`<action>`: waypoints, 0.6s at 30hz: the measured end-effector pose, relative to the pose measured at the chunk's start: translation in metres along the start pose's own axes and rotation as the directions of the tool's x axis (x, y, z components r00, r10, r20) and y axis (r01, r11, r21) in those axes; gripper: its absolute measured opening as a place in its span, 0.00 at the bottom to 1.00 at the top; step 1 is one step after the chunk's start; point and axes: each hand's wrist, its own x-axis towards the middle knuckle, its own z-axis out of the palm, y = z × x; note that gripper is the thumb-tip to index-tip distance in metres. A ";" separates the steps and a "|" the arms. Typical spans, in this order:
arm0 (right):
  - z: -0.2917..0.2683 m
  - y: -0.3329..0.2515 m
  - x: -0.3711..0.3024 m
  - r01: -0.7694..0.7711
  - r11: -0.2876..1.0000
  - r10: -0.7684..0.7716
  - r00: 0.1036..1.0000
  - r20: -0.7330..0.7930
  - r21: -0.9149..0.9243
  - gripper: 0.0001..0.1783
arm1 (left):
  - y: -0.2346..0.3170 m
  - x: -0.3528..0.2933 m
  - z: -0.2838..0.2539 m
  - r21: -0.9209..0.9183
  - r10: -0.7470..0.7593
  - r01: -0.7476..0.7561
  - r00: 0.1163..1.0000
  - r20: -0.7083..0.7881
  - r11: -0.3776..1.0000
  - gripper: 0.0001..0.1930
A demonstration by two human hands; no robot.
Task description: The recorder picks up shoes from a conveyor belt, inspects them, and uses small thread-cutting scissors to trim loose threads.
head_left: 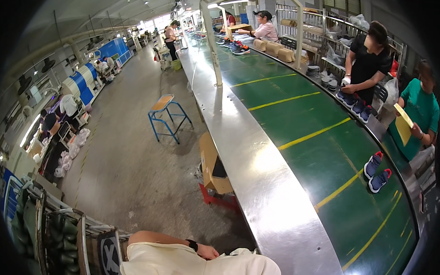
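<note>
My left hand (207,252) rests low in front of me, a black band (192,245) around its wrist. Cream cloth (201,268) covers part of it, and its fingers are mostly hidden, so I cannot make out whether they hold anything. Nearest to it is the bare metal ledge (294,227) of the conveyor line. My right hand does not show. Away to the right, a pair of dark blue sneakers with red heel loops, one shoe (372,165) behind the other (379,181), stands on the green belt (298,116).
Across the belt, a person in black (373,60) handles dark sneakers (359,109); another in green (419,110) holds a yellow sheet (403,125). A cardboard box (210,161) on a red stand (218,198) and a blue-legged stool (167,111) stand left of the ledge. A rack (83,244) is at lower left.
</note>
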 end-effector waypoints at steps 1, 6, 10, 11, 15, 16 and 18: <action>-0.010 -0.010 0.002 -0.016 1.000 0.016 0.999 0.035 -0.001 0.11 | -0.002 -0.003 0.003 -0.020 0.052 -0.053 0.997 -0.062 0.998 0.10; -0.023 -0.025 0.005 -0.034 0.999 0.030 0.992 0.119 0.036 0.12 | -0.019 -0.020 0.021 -0.136 0.270 -0.269 0.963 -0.014 0.953 0.11; -0.025 -0.027 0.004 0.004 0.999 -0.010 0.995 0.101 0.053 0.12 | -0.038 -0.012 0.019 0.022 0.407 -0.408 0.912 0.044 0.913 0.14; -0.020 -0.021 0.003 -0.013 0.999 0.008 0.995 0.097 0.052 0.12 | -0.043 -0.010 0.021 0.018 0.410 -0.411 0.911 0.040 0.911 0.14; -0.027 -0.033 0.003 0.051 0.997 -0.052 0.998 0.031 0.051 0.13 | -0.018 -0.028 0.042 -0.511 0.359 -0.325 0.933 -0.034 0.796 0.14; -0.025 -0.028 0.001 0.048 0.998 -0.049 0.998 0.025 0.047 0.13 | -0.017 -0.031 0.043 -0.627 0.279 -0.280 0.955 -0.103 0.727 0.13; -0.014 -0.011 0.000 -0.064 0.995 0.055 0.992 0.112 0.076 0.13 | -0.012 -0.037 0.045 -0.542 0.279 -0.297 0.953 -0.117 0.786 0.13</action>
